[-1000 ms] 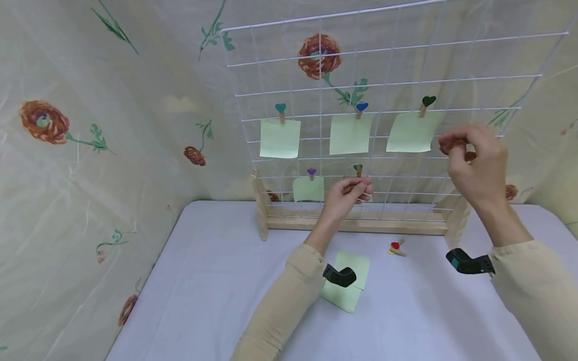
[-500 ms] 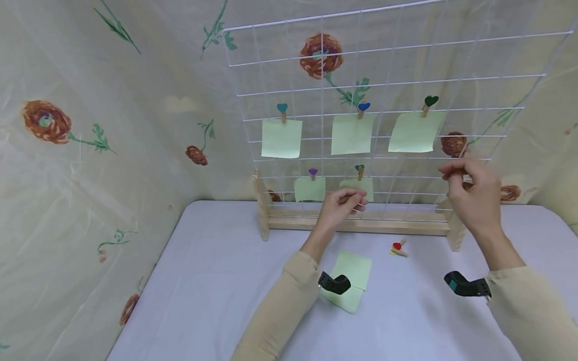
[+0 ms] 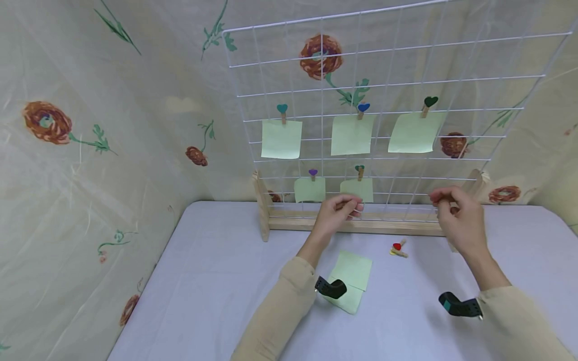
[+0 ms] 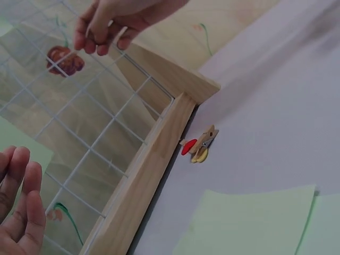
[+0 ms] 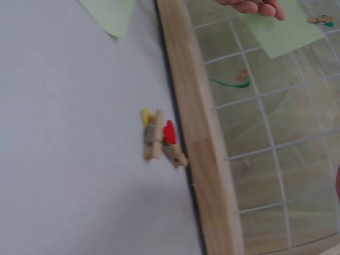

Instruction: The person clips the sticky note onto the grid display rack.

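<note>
My left hand (image 3: 335, 214) hovers just below a pale green sticky note (image 3: 356, 186) in the lower row of a white wire grid (image 3: 392, 51), with nothing seen in its relaxed fingers. Right of it, my right hand (image 3: 464, 220) is in front of the grid's lower right part; its fingers hang loosely curled, and the left wrist view shows nothing in them. A small clothespin (image 3: 360, 173) with a green heart clips that note to the wire. Two loose clothespins (image 5: 154, 135), one with a yellow heart and one with a red, lie by the wooden base.
Other notes hang on the grid, among them one under a purple-heart clothespin (image 3: 313, 173) and an upper one (image 3: 282, 139). Overlapping green notes (image 3: 354, 271) lie on the white tablecloth (image 3: 203, 281). The wooden base (image 3: 393, 227) carries the grid before a floral curtain (image 3: 149, 75).
My right hand has come down from beside the upper right note to the grid's lower part. The left hand has drifted slightly down and left, uncovering the lower note.
</note>
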Demonstrator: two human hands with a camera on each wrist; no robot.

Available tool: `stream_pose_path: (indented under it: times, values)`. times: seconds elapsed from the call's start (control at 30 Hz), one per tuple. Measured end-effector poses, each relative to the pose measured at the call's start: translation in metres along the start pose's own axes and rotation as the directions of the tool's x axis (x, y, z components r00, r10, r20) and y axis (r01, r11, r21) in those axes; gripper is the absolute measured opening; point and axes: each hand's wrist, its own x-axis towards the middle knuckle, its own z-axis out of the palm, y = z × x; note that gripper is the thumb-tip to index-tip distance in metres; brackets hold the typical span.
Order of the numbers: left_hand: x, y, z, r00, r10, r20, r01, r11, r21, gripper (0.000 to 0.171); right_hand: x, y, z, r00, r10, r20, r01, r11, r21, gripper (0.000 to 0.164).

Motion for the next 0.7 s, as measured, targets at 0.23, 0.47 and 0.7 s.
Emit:
stream_pose_path:
  times: [0.23, 0.47, 0.7]
  values:
    - [-0.003, -0.007, -0.002, 1.0, -0.026, 0.002, 0.026, 1.0, -0.012, 0.02, -0.02, 0.013, 0.009, 0.997, 0.046, 0.06, -0.044, 0.999, -0.028, 0.02]
    - [-0.003, -0.012, -0.002, 0.998, -0.056, -0.01, 0.056, 0.998, -0.002, 0.02, -0.034, 0.025, 0.015, 0.993, 0.079, 0.092, -0.082, 0.996, 0.027, 0.02]
    - [-0.013, -0.017, -0.005, 0.994, -0.112, -0.012, 0.112, 0.993, 0.025, 0.019, -0.047, 0.037, 0.021, 0.99, 0.08, 0.118, -0.087, 0.994, 0.059, 0.02]
